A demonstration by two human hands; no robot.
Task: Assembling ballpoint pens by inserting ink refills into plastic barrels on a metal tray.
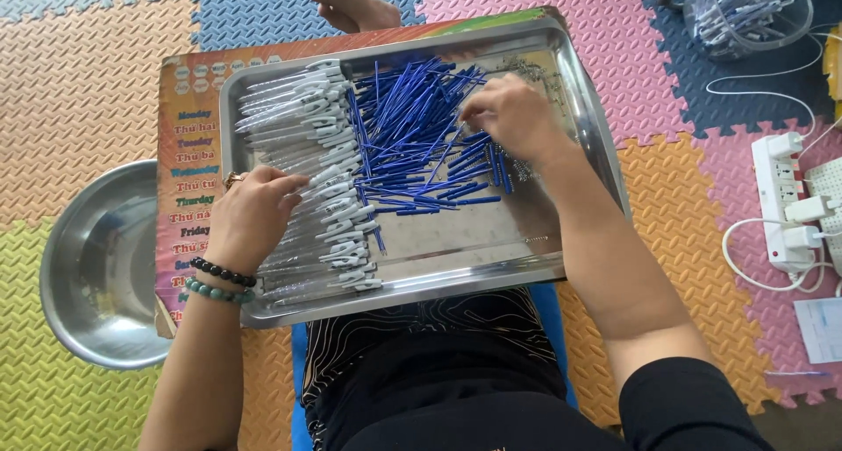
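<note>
Right hand grip: the right hand (513,118) has its fingers bunched downward, pinching at the blue refills (421,135); exactly what sits between the fingertips is hidden.
Left hand grip: the left hand (254,214) rests curled on the clear pen barrels (307,179), fingertips pressed among them.
Refills: heaped mid-tray, just beside the barrels.
Springs: small metal springs (526,70) lie scattered near the far right corner.
Tray edges: the steel tray (456,280) lies on a printed board (189,153) over the lap, its near rim toward the body.
Open room: bare tray bottom near the front right corner.
Surroundings: steel bowl (96,267) left, power strip (785,201) right.
</note>
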